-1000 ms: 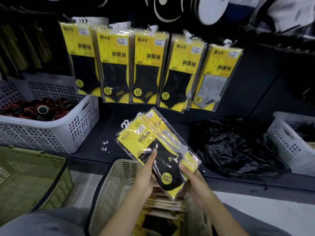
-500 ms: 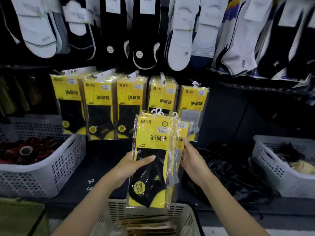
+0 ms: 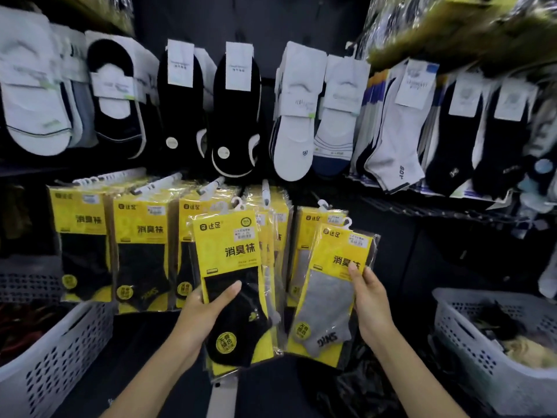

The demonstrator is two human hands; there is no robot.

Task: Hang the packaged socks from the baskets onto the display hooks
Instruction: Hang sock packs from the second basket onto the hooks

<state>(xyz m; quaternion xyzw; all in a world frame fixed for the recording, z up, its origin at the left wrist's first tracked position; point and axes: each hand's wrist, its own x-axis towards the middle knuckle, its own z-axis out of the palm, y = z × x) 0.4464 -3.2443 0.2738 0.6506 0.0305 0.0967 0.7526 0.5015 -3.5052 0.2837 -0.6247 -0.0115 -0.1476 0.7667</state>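
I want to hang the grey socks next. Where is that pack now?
In the head view, the grey sock pack is right of centre, held by the right hand, right of the black sock pack in the left hand.

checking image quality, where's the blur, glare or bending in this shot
Head view: motion blur smears the yellow packet top right; glare streaks the hanging yellow packs; wide-angle bending tilts the upper sock row outward; the black-sock pack reads sharp.
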